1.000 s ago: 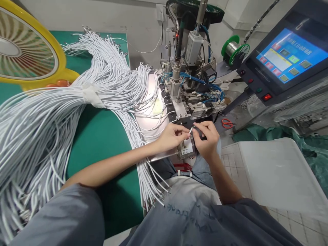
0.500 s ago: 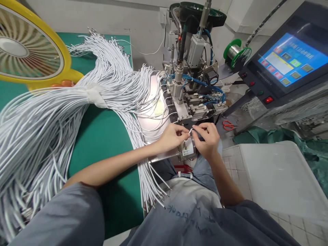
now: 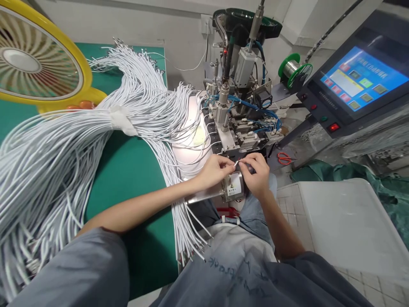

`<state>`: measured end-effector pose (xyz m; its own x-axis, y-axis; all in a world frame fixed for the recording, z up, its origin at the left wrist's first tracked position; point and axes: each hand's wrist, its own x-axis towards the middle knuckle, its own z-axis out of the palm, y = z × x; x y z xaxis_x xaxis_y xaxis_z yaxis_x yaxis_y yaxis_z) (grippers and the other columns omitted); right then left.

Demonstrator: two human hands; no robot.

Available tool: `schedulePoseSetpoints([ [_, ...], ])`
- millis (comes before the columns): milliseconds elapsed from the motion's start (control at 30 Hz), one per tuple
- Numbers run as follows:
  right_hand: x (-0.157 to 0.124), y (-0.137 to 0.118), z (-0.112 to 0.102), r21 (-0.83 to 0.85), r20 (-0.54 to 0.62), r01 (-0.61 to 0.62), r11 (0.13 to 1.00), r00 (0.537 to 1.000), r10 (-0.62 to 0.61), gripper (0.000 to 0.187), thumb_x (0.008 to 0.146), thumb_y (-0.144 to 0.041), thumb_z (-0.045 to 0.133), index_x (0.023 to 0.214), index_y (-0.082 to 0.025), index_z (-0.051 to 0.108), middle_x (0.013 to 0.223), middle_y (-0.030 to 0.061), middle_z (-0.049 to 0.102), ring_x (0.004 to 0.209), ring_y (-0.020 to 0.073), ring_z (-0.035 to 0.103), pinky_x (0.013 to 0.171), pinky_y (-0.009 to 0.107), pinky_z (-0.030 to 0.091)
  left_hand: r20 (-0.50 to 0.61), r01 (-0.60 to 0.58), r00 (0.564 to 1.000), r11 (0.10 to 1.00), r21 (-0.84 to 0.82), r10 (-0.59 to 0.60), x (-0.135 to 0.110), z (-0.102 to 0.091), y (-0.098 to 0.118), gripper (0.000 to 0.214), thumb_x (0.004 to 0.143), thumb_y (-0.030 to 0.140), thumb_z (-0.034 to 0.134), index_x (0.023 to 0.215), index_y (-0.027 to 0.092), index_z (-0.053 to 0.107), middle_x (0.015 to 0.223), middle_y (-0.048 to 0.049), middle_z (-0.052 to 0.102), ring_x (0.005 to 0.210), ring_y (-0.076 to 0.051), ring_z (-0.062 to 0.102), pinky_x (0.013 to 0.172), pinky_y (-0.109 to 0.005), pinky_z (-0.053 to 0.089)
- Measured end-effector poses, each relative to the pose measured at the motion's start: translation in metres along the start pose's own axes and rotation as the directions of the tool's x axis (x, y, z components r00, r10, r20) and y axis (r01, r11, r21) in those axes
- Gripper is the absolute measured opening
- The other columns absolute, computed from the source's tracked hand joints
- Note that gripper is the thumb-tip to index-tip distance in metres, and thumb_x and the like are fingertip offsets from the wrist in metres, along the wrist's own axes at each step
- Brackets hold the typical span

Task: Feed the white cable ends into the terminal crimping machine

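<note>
Between the fingertips of both hands is the end of a white cable (image 3: 236,163), just in front of the machine. My left hand (image 3: 215,171) pinches the cable from the left. Thumb and finger of my right hand (image 3: 256,172) close on its tip, where a thin reddish wire end shows. The machine (image 3: 226,128), with metal cylinders and blue air hoses, stands directly beyond my hands. Several white cables run over its pale lit plate (image 3: 188,157) to its edge. A large bundle of white cables (image 3: 150,115) lies to the left, tied with a white wrap (image 3: 123,120).
A yellow fan (image 3: 86,81) stands on the green table (image 3: 128,179) at left. To the right are a control screen (image 3: 364,79), a solder wire spool (image 3: 291,68), red-handled scissors (image 3: 284,158) and a white bin (image 3: 348,221). Cable ends hang over the table's front edge.
My right fingers have shifted slightly at the cable tip, and a reddish wire end now shows there. The left hand holds nearly the same place. The view has tilted a little.
</note>
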<state>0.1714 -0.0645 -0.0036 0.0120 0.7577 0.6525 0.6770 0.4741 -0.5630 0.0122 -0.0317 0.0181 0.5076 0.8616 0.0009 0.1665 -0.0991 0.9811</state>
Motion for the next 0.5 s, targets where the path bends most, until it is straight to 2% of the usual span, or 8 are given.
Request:
schedulePoseSetpoints([
  [100,0.0014,0.0034,0.0017,0.206,0.077,-0.204,0.957,0.978,0.191,0.009,0.081,-0.018,0.054,0.075,-0.018,0.061,0.079,0.0028,0.056,0.073,0.0142,0.055,0.054,0.024,0.044,0.017,-0.013,1.0,1.0,-0.005,0.013,-0.0002,0.0003,0.0008,0.021,0.074,0.024,0.054,0.07,0.009,0.067,0.061,-0.0006,0.061,0.055,-0.008,0.049,0.053,-0.019,0.037],
  [167,0.003,0.0047,0.0017,0.282,0.115,-0.278,0.918,0.96,0.255,0.008,0.081,-0.019,0.053,0.075,-0.018,0.059,0.081,0.0029,0.056,0.075,0.0137,0.055,0.053,0.023,0.044,0.029,-0.031,0.999,1.0,-0.003,0.031,-0.0004,0.0002,0.002,0.021,0.075,0.023,0.053,0.07,0.009,0.067,0.061,-0.0004,0.061,0.055,-0.008,0.049,0.053,-0.018,0.037],
  [367,0.0045,0.0047,0.0011,0.379,0.18,-0.337,0.862,0.94,0.289,0.008,0.076,-0.019,0.053,0.068,-0.018,0.054,0.074,0.0015,0.055,0.073,0.014,0.055,0.056,0.023,0.044,0.055,-0.069,0.996,0.997,0.021,0.068,-0.0015,-0.0002,0.0026,0.02,0.077,0.022,0.053,0.072,0.01,0.068,0.064,-0.0014,0.064,0.059,-0.009,0.053,0.058,-0.019,0.04],
  [500,0.0017,0.0093,0.0044,0.401,0.204,-0.386,0.83,0.922,0.33,0.008,0.077,-0.023,0.053,0.071,-0.018,0.055,0.077,0.0021,0.056,0.074,0.0145,0.055,0.059,0.024,0.045,0.111,-0.128,0.987,0.988,0.083,0.119,0.0014,-0.0027,-0.0029,0.023,0.082,0.022,0.048,0.075,0.009,0.067,0.063,-0.0017,0.062,0.056,-0.009,0.052,0.055,-0.019,0.039],
])
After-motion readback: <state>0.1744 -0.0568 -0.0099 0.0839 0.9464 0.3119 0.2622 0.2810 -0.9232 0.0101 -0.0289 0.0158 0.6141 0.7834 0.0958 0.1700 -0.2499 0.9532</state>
